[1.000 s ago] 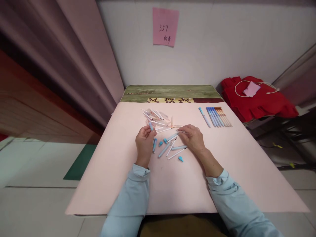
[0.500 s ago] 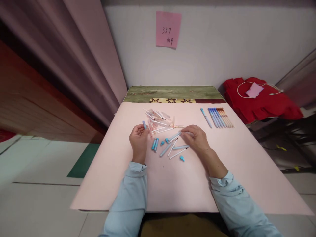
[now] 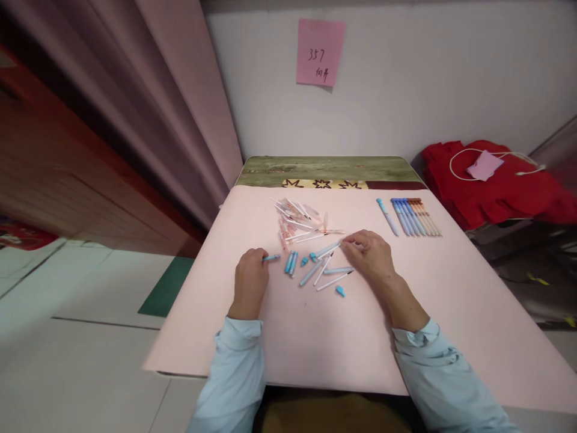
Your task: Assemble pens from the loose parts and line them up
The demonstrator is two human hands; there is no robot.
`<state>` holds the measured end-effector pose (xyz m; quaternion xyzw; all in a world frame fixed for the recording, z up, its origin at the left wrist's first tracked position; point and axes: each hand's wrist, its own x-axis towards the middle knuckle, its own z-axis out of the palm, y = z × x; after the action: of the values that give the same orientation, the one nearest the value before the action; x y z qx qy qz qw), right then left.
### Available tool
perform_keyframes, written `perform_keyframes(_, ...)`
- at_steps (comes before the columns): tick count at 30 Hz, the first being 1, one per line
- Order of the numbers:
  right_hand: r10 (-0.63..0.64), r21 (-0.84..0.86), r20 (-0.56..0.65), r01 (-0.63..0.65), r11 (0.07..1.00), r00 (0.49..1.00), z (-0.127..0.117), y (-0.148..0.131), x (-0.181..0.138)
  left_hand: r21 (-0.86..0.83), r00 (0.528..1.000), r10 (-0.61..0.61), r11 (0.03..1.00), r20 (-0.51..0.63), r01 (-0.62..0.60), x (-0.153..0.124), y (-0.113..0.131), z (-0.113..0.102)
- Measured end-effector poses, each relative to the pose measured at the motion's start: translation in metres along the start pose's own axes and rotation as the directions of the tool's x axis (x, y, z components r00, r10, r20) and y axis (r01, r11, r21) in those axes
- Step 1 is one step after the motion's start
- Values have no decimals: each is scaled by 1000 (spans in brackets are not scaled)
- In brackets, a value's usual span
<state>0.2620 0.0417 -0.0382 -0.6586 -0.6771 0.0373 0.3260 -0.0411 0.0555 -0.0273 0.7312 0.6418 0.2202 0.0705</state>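
Note:
My left hand [image 3: 250, 281] is closed on a short light-blue pen part [image 3: 271, 258], whose end sticks out to the right past the fingers. The fingertips of my right hand [image 3: 373, 257] pinch the far end of a pale-blue pen barrel [image 3: 325, 249]. A white refill lies along that barrel; I cannot tell whether it is gripped too. Between the hands lie two short blue pen parts [image 3: 291, 263] side by side, a small blue cap piece [image 3: 304, 261], more pale-blue barrels [image 3: 310, 273] and white refills [image 3: 334, 281]. Nearer me lies another blue cap piece [image 3: 340, 291].
A pile of pinkish pen parts and white refills [image 3: 295, 216] lies beyond the hands. On the right, several whole pens [image 3: 412, 216] form a row, with one blue pen [image 3: 387, 216] just left of them. Red cloth [image 3: 518, 192] lies beyond the table's right edge.
My left hand has drawn back toward me and turned, so its pen part now points right instead of up. My right hand stays at the same barrel. The view has shifted slightly left.

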Motion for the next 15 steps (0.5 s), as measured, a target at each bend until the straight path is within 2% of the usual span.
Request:
perform_keyframes(4, -14, 24, 47, 13, 1000, 999, 0, 0, 1, -41, 997, 44, 998, -57, -47, -1, 2, 6)
perform_keyframes(6, -30, 31, 58, 28, 999, 998, -1, 1, 1, -128, 992, 29, 991, -126, -46, 0, 3, 7)
perform_keyframes(8, -39, 27, 55, 38, 999, 998, 0, 3, 1, -281, 980, -45, 960, -193, -11, 3, 5, 7)
perform_keyframes(11, -46, 19, 58, 45, 999, 997, 2, 6, 1, -571, 964, -196, 819, -179, 60, 13, 14, 6)
perform_keyframes(13, -63, 10, 84, 62, 998, 994, 3, 7, 2, -713, 966, -227, 698, -126, 71, 25, 26, 6)
perform_keyframes(15, -86, -13, 122, 88, 996, 989, 4, 7, 2, -772, 968, -217, 635, -128, 41, 38, 39, 10)
